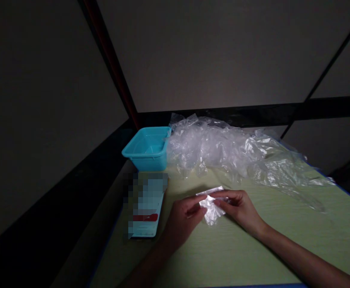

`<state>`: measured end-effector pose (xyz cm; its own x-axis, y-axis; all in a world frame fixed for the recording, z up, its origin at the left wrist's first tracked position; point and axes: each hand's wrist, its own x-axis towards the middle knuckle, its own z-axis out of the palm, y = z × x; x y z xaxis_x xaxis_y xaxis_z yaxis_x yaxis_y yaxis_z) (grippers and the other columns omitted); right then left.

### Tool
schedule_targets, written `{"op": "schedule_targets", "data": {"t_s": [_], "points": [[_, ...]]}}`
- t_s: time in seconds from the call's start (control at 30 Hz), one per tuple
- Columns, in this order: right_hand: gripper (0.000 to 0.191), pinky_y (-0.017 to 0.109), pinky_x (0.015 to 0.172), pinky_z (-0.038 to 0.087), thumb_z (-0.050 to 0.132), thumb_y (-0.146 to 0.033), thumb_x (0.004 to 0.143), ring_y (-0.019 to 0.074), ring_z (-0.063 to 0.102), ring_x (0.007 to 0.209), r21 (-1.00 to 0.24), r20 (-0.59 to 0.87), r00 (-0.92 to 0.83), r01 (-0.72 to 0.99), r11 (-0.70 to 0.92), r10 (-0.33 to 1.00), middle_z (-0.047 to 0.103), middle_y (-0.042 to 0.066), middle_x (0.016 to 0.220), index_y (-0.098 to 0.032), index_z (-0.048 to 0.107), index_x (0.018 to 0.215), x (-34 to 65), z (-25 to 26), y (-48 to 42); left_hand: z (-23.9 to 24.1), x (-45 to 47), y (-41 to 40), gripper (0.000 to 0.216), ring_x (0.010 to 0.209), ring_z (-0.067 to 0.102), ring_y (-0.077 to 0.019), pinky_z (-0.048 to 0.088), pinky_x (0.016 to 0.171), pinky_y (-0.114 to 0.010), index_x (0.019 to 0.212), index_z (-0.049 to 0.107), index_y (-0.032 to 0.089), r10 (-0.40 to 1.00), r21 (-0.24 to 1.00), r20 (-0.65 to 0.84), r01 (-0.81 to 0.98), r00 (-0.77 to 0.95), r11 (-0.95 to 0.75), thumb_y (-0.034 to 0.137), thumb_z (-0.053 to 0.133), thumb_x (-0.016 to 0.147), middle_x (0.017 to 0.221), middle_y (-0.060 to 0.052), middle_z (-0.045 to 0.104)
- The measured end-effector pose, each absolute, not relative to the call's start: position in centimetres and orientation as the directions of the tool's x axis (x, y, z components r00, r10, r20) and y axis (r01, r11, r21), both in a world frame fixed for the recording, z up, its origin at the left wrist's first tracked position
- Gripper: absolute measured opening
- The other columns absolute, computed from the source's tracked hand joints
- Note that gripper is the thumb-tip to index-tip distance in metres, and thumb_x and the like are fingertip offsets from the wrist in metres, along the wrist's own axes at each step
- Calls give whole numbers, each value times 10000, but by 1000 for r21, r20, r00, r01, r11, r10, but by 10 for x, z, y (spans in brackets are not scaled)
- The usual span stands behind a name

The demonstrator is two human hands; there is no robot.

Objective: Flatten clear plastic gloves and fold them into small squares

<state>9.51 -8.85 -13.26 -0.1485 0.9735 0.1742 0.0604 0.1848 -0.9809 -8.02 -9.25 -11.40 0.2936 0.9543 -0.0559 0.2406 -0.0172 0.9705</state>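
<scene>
Between my two hands is a small piece of crinkled, shiny clear plastic (212,214), which looks like a thin bag partly folded over at its top edge. My left hand (184,218) pinches its left side between thumb and fingers. On the right side, the thumb and fingers of my right hand (237,208) grip the upper part. The plastic is held just over the pale green table (223,256), and its loose lower end spreads out below my fingers. Parts of the folded edge are hidden behind my fingertips.
A blue plastic basin (149,163) stands at the back left. Beside it, a large heap of clear plastic bags (213,148) stretches along the back to the right. A phone-like device with a lit, blurred screen (148,204) lies left of my left hand. Walls enclose the table.
</scene>
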Motion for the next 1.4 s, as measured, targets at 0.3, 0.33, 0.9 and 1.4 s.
{"op": "schedule_targets", "data": {"t_s": [0.3, 0.33, 0.9, 1.4], "points": [[167, 306, 668, 521, 667, -302, 706, 199, 661, 743, -981, 177, -135, 60, 186, 975, 721, 43, 848, -227, 732, 840, 93, -133, -89, -116, -77, -94, 321, 705, 667, -178, 533, 661, -271, 957, 693, 132, 983, 987, -39, 163, 180, 9, 182, 642, 644, 1053, -103, 670], [170, 304, 667, 520, 666, -301, 708, 198, 660, 743, -981, 175, -134, 61, 185, 975, 721, 42, 848, -228, 730, 848, 93, -133, -89, -116, -77, -94, 310, 692, 668, -179, 537, 657, -275, 943, 698, 137, 986, 984, -39, 177, 164, 9, 174, 645, 639, 1028, -98, 681], [335, 377, 848, 488, 685, -254, 702, 224, 625, 959, -983, 182, -143, 0, 184, 973, 660, 45, 1080, -259, 668, 1037, 94, -136, -90, -106, -81, -95, 607, 454, 502, -107, 366, 453, -184, 1245, 518, 143, 974, 966, -118, 251, 195, 67, 149, 621, 647, 467, 54, 579], [491, 395, 849, 501, 610, -320, 790, 237, 620, 980, -963, 267, 144, 86, 257, 953, 614, 102, 1159, -215, 493, 1255, 100, -140, -85, -128, -89, -88, 407, 1086, 551, -267, 371, 978, -399, 1046, 610, 160, 980, 941, -129, -293, 151, 169, 203, 692, 649, 1120, -109, 626]]}}
